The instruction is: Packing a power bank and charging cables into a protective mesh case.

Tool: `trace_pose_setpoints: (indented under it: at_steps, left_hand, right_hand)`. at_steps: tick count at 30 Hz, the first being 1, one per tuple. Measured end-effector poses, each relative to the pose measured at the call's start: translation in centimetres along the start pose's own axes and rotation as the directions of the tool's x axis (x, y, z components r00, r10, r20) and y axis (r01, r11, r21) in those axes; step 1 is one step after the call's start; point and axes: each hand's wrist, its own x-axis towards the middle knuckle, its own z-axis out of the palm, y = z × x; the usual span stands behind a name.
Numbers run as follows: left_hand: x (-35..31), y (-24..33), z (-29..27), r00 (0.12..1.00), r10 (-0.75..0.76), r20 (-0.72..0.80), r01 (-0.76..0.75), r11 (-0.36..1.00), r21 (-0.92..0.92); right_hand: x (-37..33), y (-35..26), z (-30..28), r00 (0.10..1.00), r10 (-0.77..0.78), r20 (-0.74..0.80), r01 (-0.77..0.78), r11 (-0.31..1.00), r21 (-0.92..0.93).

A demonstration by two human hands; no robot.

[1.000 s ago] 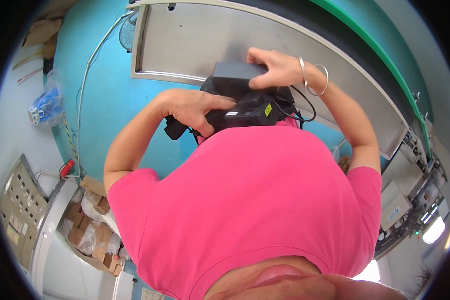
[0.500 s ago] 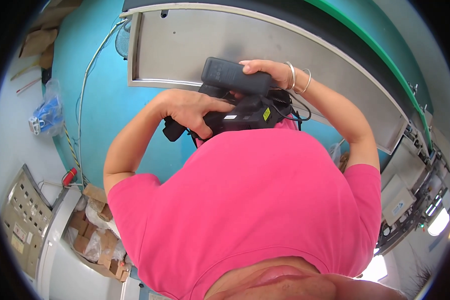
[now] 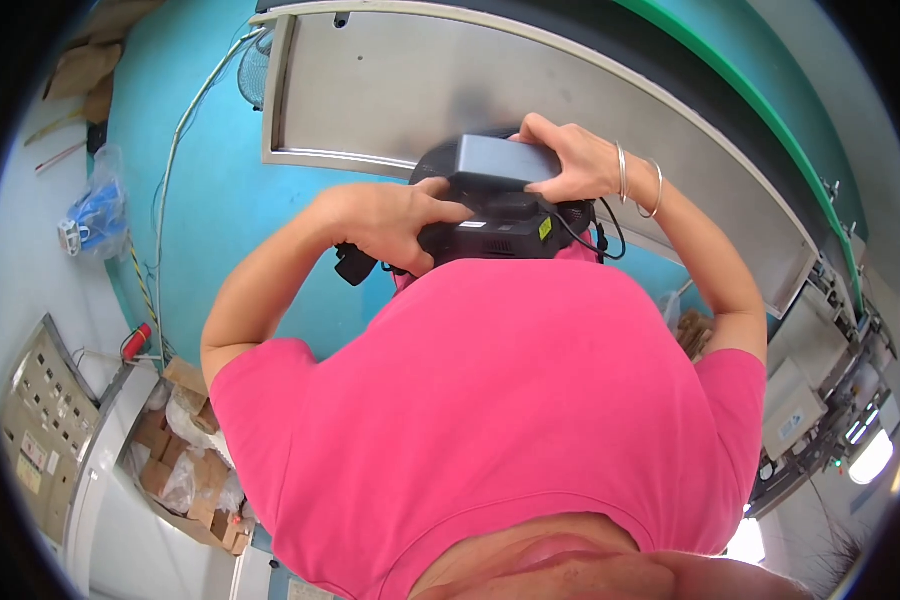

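Grey-blue block (image 3: pixel 508 160) tilted since the earlier frame

Smooth-sided, it sits pinched in the right hand (image 3: pixel 585 168), just beyond the black device (image 3: pixel 485 239); the left hand (image 3: pixel 382 222) spreads over the device's left end; some fingertips are hidden; whether block and device touch is hard to tell.

Pale cable (image 3: pixel 176 137) across turquoise floor (image 3: pixel 280 200)

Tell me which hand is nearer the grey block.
Right. The right hand holds the grey block by its right end; the left hand is below left, on the black device.
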Motion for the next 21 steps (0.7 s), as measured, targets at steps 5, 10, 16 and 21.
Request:
trace_pose_setpoints:
  at_steps: [5,10,16,21]
  left_hand:
    - [0.5,-1.2,0.4,0.999,0.038,0.029,-0.037,0.999,-0.024]
    - [1.3,-1.1,0.1,0.997,0.023,0.068,-0.012,0.987,-0.159]
    - [2.4,-1.5,0.9,0.997,-0.012,-0.079,0.006,0.997,-0.082]
    - [4.3,-3.1,0.8,0.995,0.008,-0.095,-0.006,1.000,0.026]
  right_hand:
    - [0.2,-1.6,-0.7,0.969,0.137,0.204,-0.113,0.986,-0.125]
    - [-0.3,-0.2,1.4,0.980,-0.193,0.038,0.196,0.937,-0.289]
    - [-1.5,-2.3,1.7,0.978,-0.206,0.019,0.188,0.849,-0.494]
    - [-1.4,-2.8,2.8,1.000,-0.011,-0.020,-0.003,0.815,-0.579]
